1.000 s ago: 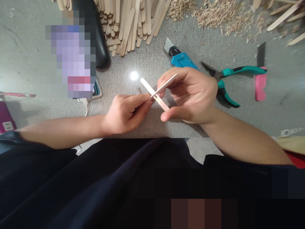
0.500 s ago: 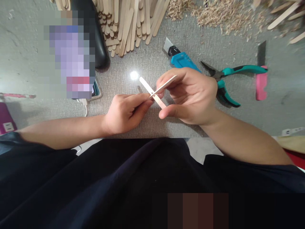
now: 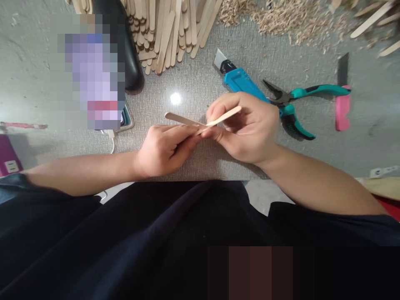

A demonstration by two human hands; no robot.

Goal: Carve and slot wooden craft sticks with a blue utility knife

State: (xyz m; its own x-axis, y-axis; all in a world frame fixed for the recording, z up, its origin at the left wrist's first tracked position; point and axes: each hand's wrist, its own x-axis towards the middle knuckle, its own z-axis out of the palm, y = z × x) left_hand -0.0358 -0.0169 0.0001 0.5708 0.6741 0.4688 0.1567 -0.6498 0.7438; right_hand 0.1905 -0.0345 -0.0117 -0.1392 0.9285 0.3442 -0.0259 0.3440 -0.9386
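Two flat wooden sticks meet above the grey table [image 3: 193,83]. My left hand [image 3: 164,148] pinches the joint where they cross, and one wooden stick [image 3: 181,119] points left from it. My right hand [image 3: 246,131] is closed on the other wooden stick [image 3: 226,116], which slants up to the right. The two sticks form a shallow V. Both hands touch each other at the joint.
A pile of wooden sticks [image 3: 168,29] lies at the back, with wood shavings [image 3: 281,18] to its right. A blue utility knife [image 3: 237,77], teal pliers [image 3: 293,104] and a pink-handled tool [image 3: 342,106] lie right of my hands. A phone [image 3: 128,118] with cable sits left.
The crossed sticks have swung from an X into a shallow V. My right hand has closed down over its stick and its thumb has come off the lower stick end.
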